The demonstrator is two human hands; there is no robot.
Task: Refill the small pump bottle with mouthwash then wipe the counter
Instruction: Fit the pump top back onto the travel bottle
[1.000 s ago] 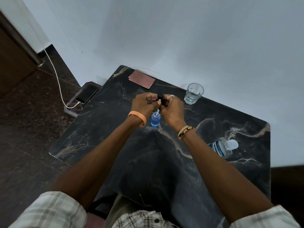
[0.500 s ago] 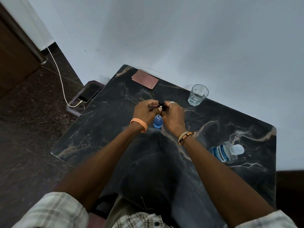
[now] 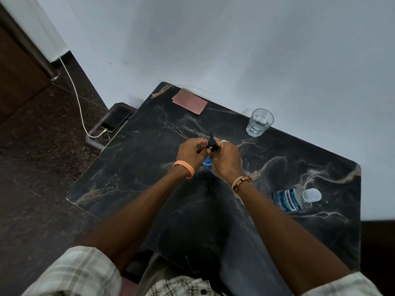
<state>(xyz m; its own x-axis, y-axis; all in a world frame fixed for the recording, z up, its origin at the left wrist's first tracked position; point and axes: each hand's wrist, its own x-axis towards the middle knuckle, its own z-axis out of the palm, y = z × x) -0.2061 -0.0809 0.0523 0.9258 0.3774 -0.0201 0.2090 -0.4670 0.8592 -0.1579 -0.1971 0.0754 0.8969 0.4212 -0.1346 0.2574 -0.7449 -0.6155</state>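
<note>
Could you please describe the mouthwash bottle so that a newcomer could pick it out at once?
Start at the dark marble table against the pale wall and go to its right side, near the edge. The mouthwash bottle is there: clear, with a blue Listerine label and a pale cap, unlike the unlabelled, open drinking glass at the far edge.

Home room, marble table [image 3: 128, 167], drinking glass [image 3: 259, 122], phone [image 3: 116, 121] charging (white cable [image 3: 74, 99])
</note>
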